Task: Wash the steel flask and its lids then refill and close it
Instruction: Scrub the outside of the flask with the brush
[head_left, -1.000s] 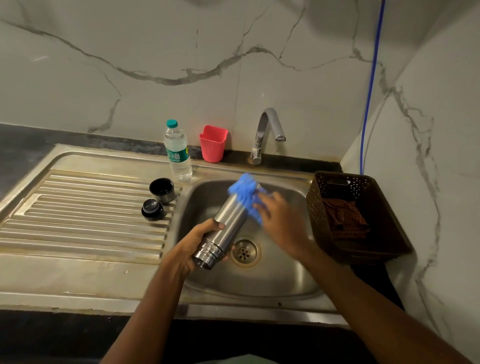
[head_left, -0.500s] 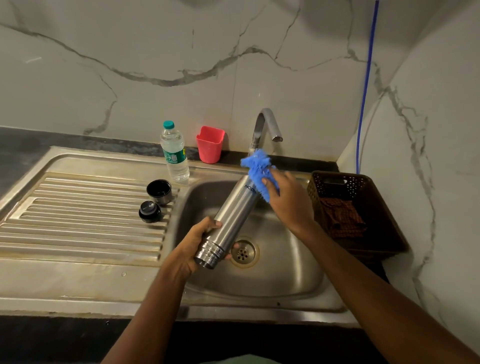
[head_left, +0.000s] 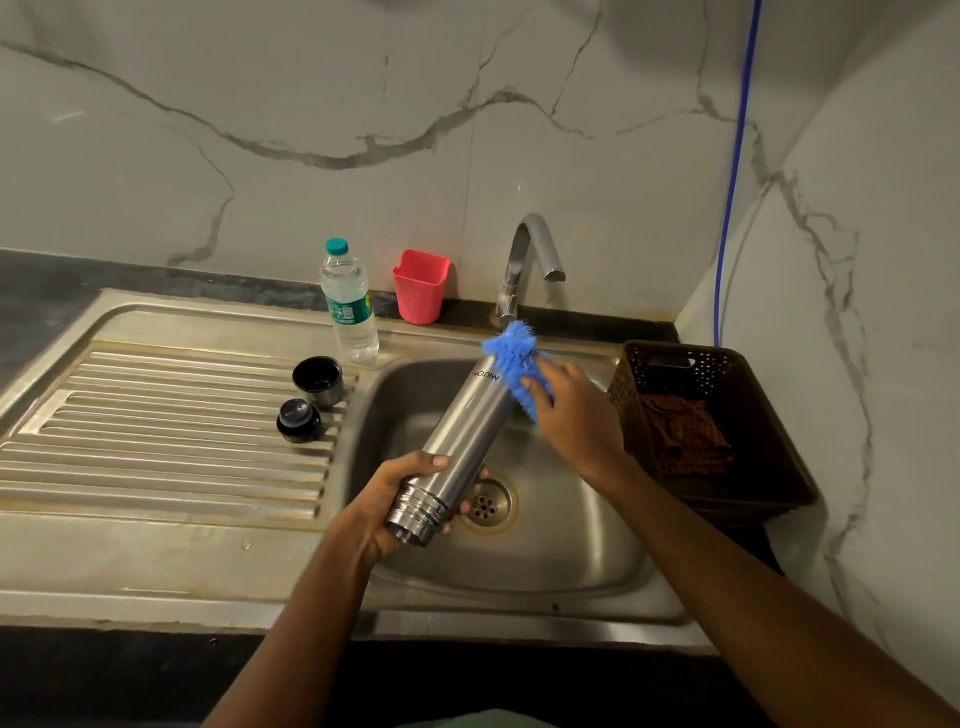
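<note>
Over the sink basin (head_left: 587, 551), my left hand (head_left: 387, 493) grips the steel flask (head_left: 462, 439) near its threaded open neck, which points toward me. The flask tilts up and away, its base toward the tap. My right hand (head_left: 576, 415) holds a blue scrubber (head_left: 511, 358) against the flask's far end. Two lids stand on the ribbed drainboard (head_left: 156, 441): an open steel cup lid (head_left: 318, 380) with a dark inside, and in front of it a black stopper lid (head_left: 298, 421).
A clear water bottle (head_left: 349, 306) with a teal cap and a pink plastic cup (head_left: 420, 287) stand behind the sink. The steel tap (head_left: 530, 260) curves over the basin, with no water seen running. A brown perforated basket (head_left: 727, 441) holding a cloth sits at the right.
My right hand has slid the blue scrubber from mid-flask up to the flask's far end. The flask has tilted up more steeply. The lids have not moved.
</note>
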